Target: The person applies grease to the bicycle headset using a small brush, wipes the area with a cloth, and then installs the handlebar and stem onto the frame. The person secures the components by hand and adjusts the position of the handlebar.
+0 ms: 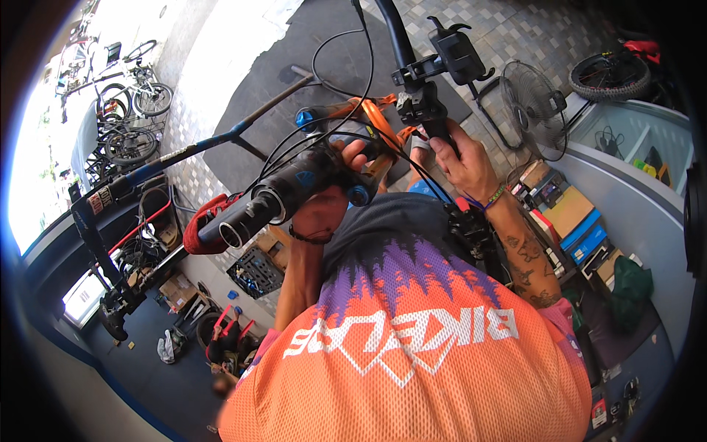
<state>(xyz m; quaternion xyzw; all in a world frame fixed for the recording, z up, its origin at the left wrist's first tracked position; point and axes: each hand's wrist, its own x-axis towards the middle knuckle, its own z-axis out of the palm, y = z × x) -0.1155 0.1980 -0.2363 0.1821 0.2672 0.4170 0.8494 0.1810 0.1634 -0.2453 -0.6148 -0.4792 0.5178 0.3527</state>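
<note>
A bare steerer tube (234, 230), black with an open hollow end, sticks out of the bike's black head tube (305, 177). A silvery ring shows where the two meet. My left hand (322, 212) is closed round the head tube, close to the orange fork (377, 118) with its blue caps (309, 118). My right hand (465, 163) grips the black grip (440, 136) of a handlebar (398, 33) detached from the steerer. A black phone-holder-like clamp (458, 55) is fixed to this bar. Black cables (368, 96) run between handlebar and frame.
A repair stand arm (96, 236) is at the left. A red cloth (210, 225) hangs by the steerer. A fan (532, 103), a wheel (610, 74), a glass case (633, 132) and boxes (571, 210) line the right. Another person (224, 342) is low at the left.
</note>
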